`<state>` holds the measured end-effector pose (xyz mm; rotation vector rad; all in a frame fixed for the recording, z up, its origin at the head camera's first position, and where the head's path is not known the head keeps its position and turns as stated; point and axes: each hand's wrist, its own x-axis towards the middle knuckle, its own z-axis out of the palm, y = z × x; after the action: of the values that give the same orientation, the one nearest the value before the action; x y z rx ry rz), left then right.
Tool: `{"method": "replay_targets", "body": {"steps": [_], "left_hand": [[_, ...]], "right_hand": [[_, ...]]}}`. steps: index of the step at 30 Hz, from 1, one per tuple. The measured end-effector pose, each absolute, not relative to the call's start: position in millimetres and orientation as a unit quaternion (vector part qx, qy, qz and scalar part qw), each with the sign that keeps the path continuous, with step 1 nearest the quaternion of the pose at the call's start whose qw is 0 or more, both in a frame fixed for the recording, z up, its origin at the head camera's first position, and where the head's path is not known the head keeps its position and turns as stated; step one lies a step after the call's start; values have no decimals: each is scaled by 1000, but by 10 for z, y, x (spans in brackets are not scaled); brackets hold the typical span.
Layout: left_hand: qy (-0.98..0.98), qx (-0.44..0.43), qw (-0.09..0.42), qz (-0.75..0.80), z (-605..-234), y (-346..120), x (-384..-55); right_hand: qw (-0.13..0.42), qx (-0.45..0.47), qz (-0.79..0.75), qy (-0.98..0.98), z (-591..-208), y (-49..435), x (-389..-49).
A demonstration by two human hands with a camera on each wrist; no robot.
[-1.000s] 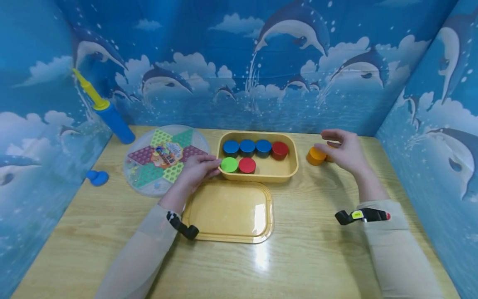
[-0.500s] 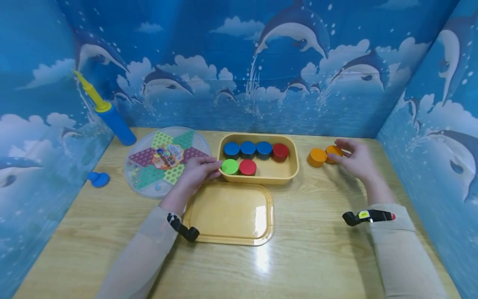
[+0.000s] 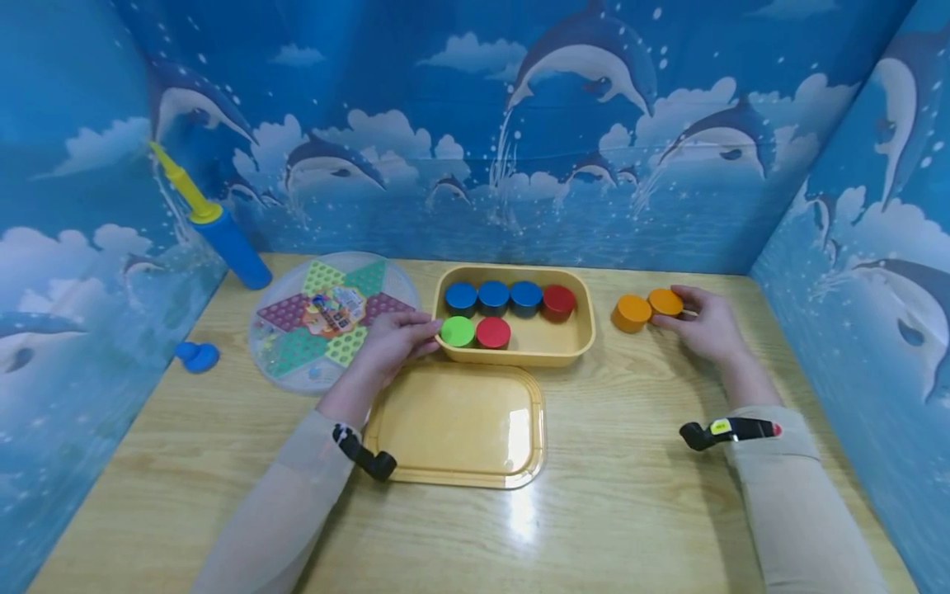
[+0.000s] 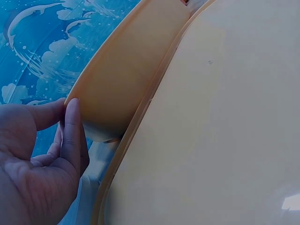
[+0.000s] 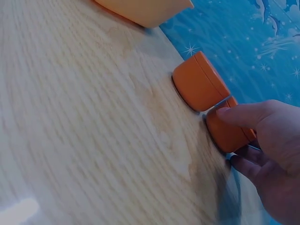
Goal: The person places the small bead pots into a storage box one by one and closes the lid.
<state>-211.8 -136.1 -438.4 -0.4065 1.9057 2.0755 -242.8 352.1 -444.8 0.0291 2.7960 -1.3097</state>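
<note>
At the left edge of the table (image 3: 594,511) lies a small blue knobbed piece (image 3: 196,356), and just beyond it, at the far left, stands a blue pump (image 3: 230,246) whose yellow nozzle points up and to the left. Right of these is a round game board (image 3: 297,351) with a coloured star pattern. The left hand (image 3: 386,346) reaches over its near right part and pinches the left end of a yellow box's (image 3: 519,358) rim between thumb and fingers. A flat yellow lid (image 3: 453,421) lies on the near side of the box, partly behind the left forearm. The box stands open toward the far side of the table, holding two rows of cylinders: in the near row a green cylinder (image 3: 457,332) and a bright red cylinder (image 3: 493,332), in the far row three blue cylinders (image 3: 493,295) and, at the right end, a dark red cylinder (image 3: 558,302). To the right of the box, on the table, sit a left orange cylinder (image 3: 631,312) and a right orange cylinder (image 3: 665,301), touching or nearly so; the right hand (image 3: 708,326) pinches the latter, thumb on its near side and fingers curled around the far right
</note>
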Motion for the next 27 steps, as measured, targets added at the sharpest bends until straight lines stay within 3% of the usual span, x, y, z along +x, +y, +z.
{"method": "replay_targets", "body": {"steps": [12, 27], "left_hand": [[661, -140, 149, 722, -4376, -1367, -2110], [659, -141, 146, 724, -4372, -1350, -2115]], "right_hand": [[17, 13, -422, 906, -4470, 3502, -2424], [8, -12, -430, 903, -4156, 3464, -2372]]}}
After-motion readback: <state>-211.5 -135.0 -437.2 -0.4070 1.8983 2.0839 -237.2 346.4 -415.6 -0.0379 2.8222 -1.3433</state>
